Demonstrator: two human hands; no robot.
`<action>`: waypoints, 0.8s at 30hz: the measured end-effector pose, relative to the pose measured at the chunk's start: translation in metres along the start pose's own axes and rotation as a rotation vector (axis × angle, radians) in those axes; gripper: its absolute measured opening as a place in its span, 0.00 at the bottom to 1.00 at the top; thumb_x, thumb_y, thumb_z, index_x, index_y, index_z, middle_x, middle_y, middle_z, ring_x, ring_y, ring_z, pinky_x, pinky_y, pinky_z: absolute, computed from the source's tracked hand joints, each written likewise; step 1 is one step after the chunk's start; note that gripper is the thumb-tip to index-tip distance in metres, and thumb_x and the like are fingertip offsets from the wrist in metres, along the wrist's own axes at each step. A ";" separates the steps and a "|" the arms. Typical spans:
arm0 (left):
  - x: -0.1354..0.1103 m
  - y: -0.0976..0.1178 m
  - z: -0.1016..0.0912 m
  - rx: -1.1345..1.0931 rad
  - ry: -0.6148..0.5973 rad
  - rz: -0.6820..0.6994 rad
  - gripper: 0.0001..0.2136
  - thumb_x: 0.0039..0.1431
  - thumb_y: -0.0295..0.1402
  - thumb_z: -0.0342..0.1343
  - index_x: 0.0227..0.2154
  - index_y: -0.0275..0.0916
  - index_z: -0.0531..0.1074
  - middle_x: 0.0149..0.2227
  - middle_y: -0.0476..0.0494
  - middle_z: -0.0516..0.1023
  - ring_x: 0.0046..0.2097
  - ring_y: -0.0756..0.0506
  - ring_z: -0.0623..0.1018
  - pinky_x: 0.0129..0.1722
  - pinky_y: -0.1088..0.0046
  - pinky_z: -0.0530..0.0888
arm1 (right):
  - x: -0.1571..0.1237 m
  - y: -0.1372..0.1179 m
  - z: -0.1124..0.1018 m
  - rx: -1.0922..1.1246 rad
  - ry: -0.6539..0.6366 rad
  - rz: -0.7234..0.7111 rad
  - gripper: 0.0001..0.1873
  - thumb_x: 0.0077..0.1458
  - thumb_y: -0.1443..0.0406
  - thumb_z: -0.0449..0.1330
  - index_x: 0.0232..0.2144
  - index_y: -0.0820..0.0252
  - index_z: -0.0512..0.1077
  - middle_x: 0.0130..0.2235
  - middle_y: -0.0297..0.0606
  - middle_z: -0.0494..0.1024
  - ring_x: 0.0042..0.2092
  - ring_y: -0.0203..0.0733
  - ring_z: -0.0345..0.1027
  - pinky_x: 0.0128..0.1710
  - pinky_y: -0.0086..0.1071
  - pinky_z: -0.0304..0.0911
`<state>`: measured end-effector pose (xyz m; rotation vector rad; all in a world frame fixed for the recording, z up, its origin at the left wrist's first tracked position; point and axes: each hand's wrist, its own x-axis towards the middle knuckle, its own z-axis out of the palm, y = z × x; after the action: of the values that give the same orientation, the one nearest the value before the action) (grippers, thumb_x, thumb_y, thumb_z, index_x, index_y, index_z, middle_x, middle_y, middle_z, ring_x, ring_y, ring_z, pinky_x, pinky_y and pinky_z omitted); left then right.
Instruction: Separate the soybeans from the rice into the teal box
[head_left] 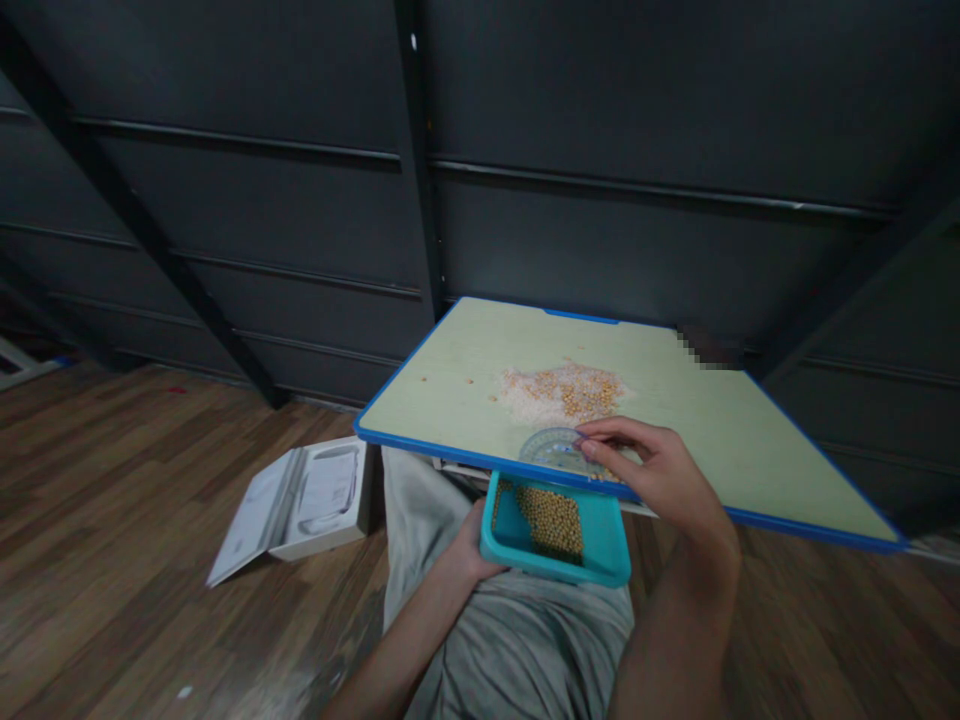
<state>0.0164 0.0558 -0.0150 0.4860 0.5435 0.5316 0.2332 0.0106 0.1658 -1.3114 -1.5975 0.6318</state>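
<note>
A pale green tabletop with a blue rim carries a heap of white rice mixed with yellow beans. My right hand rests at the near edge, fingers closed on a clear plastic protractor that lies flat on the table. Below the edge, my left hand grips a teal rectangular container with several yellow beans in it, held over my lap.
An open white box lies on the wooden floor at the left. A dark panelled wall with slanted beams stands behind the table. A few loose beans dot the tabletop. My legs in grey trousers sit under the table.
</note>
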 end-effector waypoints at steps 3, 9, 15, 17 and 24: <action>-0.003 0.003 0.003 -0.004 0.028 0.001 0.29 0.41 0.51 0.70 0.48 0.46 0.83 0.52 0.39 0.91 0.71 0.23 0.75 0.71 0.43 0.71 | -0.001 0.000 -0.001 -0.005 0.001 -0.003 0.07 0.62 0.58 0.71 0.40 0.52 0.88 0.44 0.41 0.91 0.46 0.51 0.85 0.49 0.44 0.80; -0.008 0.005 0.011 0.038 0.064 -0.005 0.29 0.42 0.51 0.67 0.47 0.44 0.82 0.50 0.36 0.91 0.71 0.25 0.75 0.72 0.44 0.70 | -0.001 0.001 -0.001 -0.002 -0.014 -0.018 0.08 0.62 0.57 0.71 0.40 0.52 0.88 0.44 0.41 0.91 0.46 0.51 0.85 0.49 0.44 0.80; -0.007 0.004 0.009 -0.033 0.063 0.021 0.23 0.43 0.47 0.67 0.43 0.43 0.82 0.48 0.37 0.92 0.71 0.26 0.75 0.72 0.47 0.71 | -0.001 0.000 0.000 -0.006 -0.001 -0.016 0.08 0.61 0.58 0.71 0.40 0.52 0.88 0.44 0.40 0.91 0.45 0.50 0.85 0.48 0.43 0.80; -0.006 0.003 0.007 -0.053 0.053 0.018 0.22 0.45 0.46 0.67 0.43 0.44 0.82 0.48 0.37 0.92 0.71 0.27 0.76 0.72 0.46 0.71 | -0.002 -0.001 0.000 0.001 0.006 -0.015 0.08 0.62 0.58 0.70 0.40 0.52 0.88 0.44 0.40 0.91 0.45 0.50 0.85 0.47 0.43 0.80; 0.000 0.000 -0.001 -0.073 0.022 0.031 0.23 0.47 0.46 0.67 0.46 0.41 0.83 0.49 0.33 0.91 0.71 0.26 0.76 0.71 0.45 0.71 | -0.005 -0.003 -0.003 0.008 -0.023 -0.011 0.07 0.60 0.59 0.71 0.38 0.52 0.87 0.39 0.38 0.90 0.40 0.47 0.85 0.43 0.39 0.80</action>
<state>0.0161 0.0561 -0.0164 0.4201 0.5363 0.5855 0.2346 0.0045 0.1684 -1.2928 -1.6186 0.6476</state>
